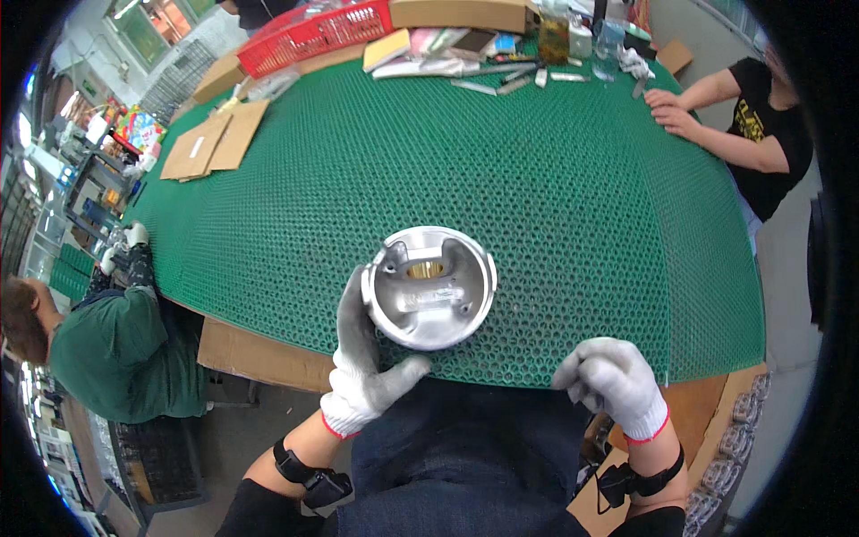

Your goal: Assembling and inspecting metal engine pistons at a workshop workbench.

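A silver metal piston (pixel 429 336) is in my left hand (pixel 358 358), its hollow underside turned up toward me. A brass-coloured bore shows inside it. My gloved left fingers wrap around its left side, and the thumb lies at its lower edge. Whether the piston touches the green mat is hard to tell. My right hand (pixel 617 380), also in a white glove, hovers by the mat's near edge. Its fingers are curled in, with nothing visible in them.
A green perforated mat (pixel 555 197) covers the table. Flat cardboard pieces (pixel 215 141) lie at the far left, a red basket (pixel 313 36) behind. Bottles (pixel 608 54) and tools stand at the back. One person's hands (pixel 676 115) rest at right; another person (pixel 112 358) works at left.
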Motion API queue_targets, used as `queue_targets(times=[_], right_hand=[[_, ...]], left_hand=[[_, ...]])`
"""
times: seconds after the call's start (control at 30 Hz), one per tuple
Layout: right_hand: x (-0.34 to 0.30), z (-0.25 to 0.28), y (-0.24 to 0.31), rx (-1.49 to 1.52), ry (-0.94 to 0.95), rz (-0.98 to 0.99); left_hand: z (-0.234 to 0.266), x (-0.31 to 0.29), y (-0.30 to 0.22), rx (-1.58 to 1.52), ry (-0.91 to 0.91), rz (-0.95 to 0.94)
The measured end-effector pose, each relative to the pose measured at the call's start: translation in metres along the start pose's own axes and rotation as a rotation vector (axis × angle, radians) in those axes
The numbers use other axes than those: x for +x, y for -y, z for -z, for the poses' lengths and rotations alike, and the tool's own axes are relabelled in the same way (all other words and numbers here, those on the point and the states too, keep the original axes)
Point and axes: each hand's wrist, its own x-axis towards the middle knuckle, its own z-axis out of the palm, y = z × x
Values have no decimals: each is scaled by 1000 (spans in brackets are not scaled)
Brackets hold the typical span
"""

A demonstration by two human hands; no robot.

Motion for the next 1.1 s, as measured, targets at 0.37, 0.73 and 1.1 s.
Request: queue_targets(times=[0.37, 0.73, 1.1], right_hand=[[31, 6, -68, 881, -81, 229], [41, 5, -68, 885, -153, 347], [23, 1, -65, 1038, -461, 294]], left_hand=[[-11, 2, 6, 394, -111, 16], [-10, 13, 2, 314, -105, 76], [20, 17, 0, -13, -21, 241]])
